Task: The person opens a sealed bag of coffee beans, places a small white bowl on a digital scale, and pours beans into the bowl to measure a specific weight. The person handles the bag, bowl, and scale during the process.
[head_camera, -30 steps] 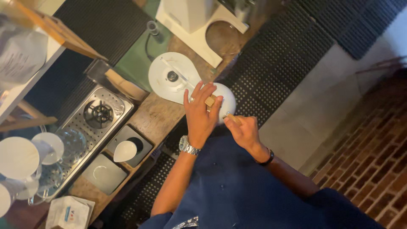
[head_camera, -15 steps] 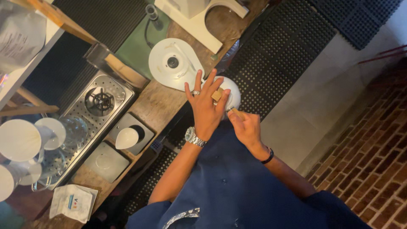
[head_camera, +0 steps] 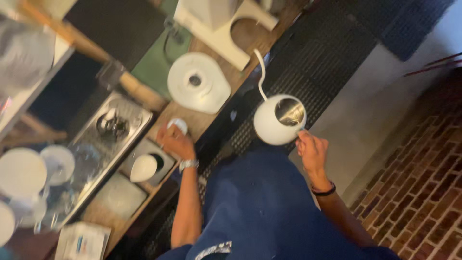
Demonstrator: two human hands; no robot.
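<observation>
Currently the right hand grips the open white gooseneck kettle off the bench edge, above the floor mat. The left hand closes on its white lid. Risk: tilting spills contents through the uncovered opening.

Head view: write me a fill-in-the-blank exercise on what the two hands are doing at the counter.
1. The right hand holds the white gooseneck kettle by its ____.
2. The kettle's top is open; its ____ is off.
3. The left hand rests on a small white lid on the wooden ____.
4. The left wrist wears a ____.

Missing words: handle; lid; counter; watch
</observation>
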